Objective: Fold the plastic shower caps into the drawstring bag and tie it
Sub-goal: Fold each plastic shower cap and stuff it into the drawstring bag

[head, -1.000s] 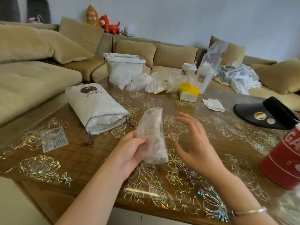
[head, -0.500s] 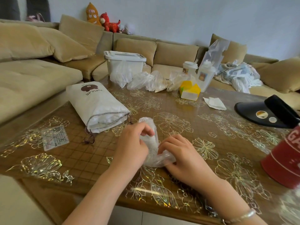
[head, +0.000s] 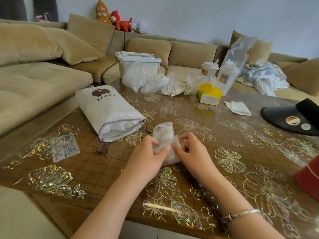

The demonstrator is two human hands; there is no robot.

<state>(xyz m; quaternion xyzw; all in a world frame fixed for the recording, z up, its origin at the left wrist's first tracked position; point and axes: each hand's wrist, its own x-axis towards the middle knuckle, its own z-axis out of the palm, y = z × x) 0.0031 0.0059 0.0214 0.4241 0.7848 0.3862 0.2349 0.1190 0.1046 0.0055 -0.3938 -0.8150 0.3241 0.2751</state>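
**Shower cap folding: compacting stage at worktop centre**

Shower cap lies on the worktop, gathered into a narrow bundle between both hands. Left hand grasps the bundle's left side, fingers curled over the plastic and thumb pressed against its middle. Right hand grasps the right side, fingers curled onto the film. Neither hand is released.

Step in hand, as judged: folding one cap down to a size that fits the bag. Insertion has not begun.

Drawstring bag lies just beside the cap, to its upper left, mouth open toward the hands, white contents visible inside, cords trailing loose on the worktop.

Next move calls for: holding the bundle compressed with one hand, since thin film is likely to spring open; steadying the bag mouth with the other; feeding the cap in.

More clear plastic items lie at the far edge, well apart. Tying remains.
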